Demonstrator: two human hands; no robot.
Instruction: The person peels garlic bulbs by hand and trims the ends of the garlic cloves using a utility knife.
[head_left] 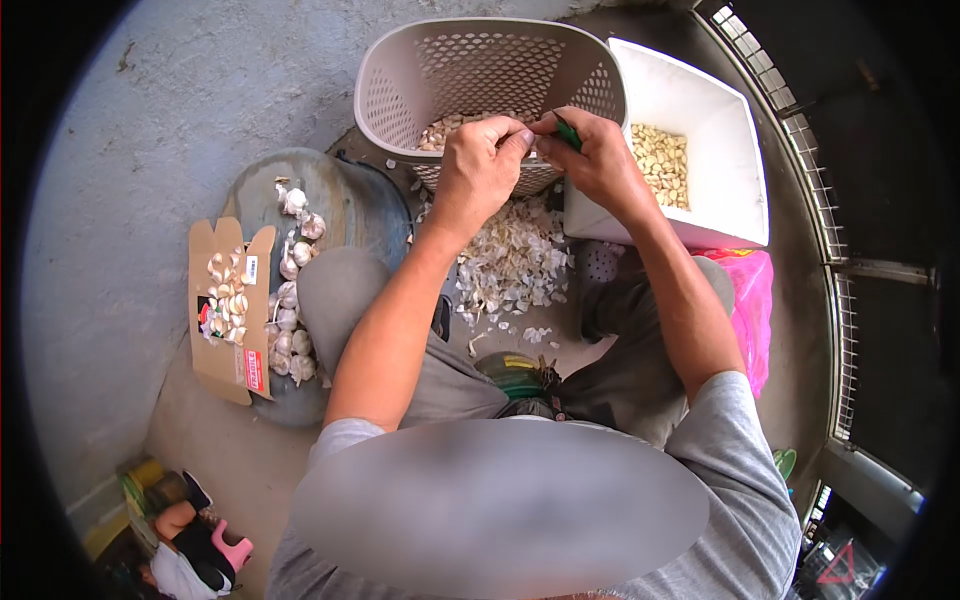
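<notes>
1. Above the front rim of the perforated basket (385,100), the left hand (483,165) and the right hand (597,155) met at their fingertips.
2. Narrow and curled, the left hand pinched thumb to forefinger; whatever sat in that pinch was too hidden to tell.
3. Closed around a green-handled tool (567,131), the right hand had its thumb and forefinger just beside the left fingertips.
4. Below both hands, garlic cloves (440,132) lay inside the basket, nearest the left hand and apart from it.
5. To the right of the right hand, pale cloves (662,165) lay in a white box (725,140).
6. Beneath the wrists, loose skins (510,260) covered the floor before the basket.
7. Well left of the left hand, whole bulbs (302,253) rested on a bluish surface (335,195), beside more cloves (233,302) on cardboard (215,358).
</notes>
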